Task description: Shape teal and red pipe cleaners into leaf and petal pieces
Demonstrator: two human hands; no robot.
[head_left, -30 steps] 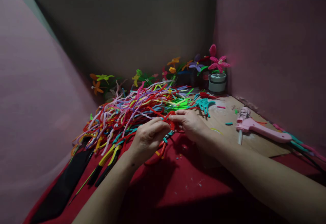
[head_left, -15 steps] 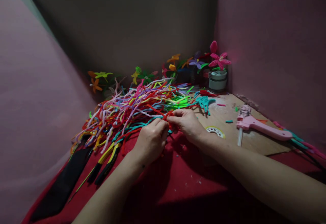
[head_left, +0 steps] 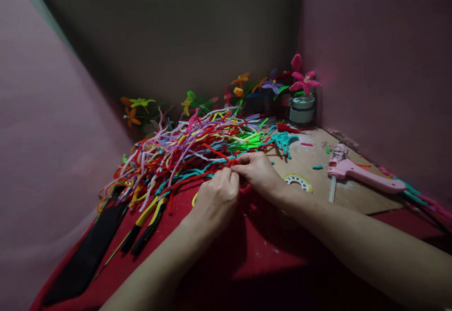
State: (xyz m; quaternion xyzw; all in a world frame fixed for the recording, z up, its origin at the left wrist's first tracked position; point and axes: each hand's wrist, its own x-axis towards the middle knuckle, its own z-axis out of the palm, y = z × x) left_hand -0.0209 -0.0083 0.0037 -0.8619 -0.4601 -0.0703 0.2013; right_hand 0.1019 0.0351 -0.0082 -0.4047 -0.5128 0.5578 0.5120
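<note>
My left hand (head_left: pixel 219 194) and my right hand (head_left: pixel 262 175) meet at the front edge of a heap of pipe cleaners (head_left: pixel 183 146). Both are closed, fingertips pinched together around a red pipe cleaner (head_left: pixel 231 162), which shows just above the fingers. Most of the held piece is hidden by the hands. Turquoise and red stems from the heap lie right behind them. To the left of my left hand are yellow-and-black plier handles (head_left: pixel 150 224). A white and yellow tape roll (head_left: pixel 298 183) lies beside my right wrist.
A pink glue gun (head_left: pixel 367 176) rests on a wooden board (head_left: pixel 318 153) at the right. Pipe-cleaner flowers stand along the back, a pink one (head_left: pixel 305 83) in a grey pot (head_left: pixel 302 109). A black pouch (head_left: pixel 86 252) lies left on the red cloth (head_left: pixel 261 273).
My left hand has shifted slightly right and turned, closer against my right fingers. Less of the red pipe cleaner shows now. A yellow ring shape is uncovered beside my left hand.
</note>
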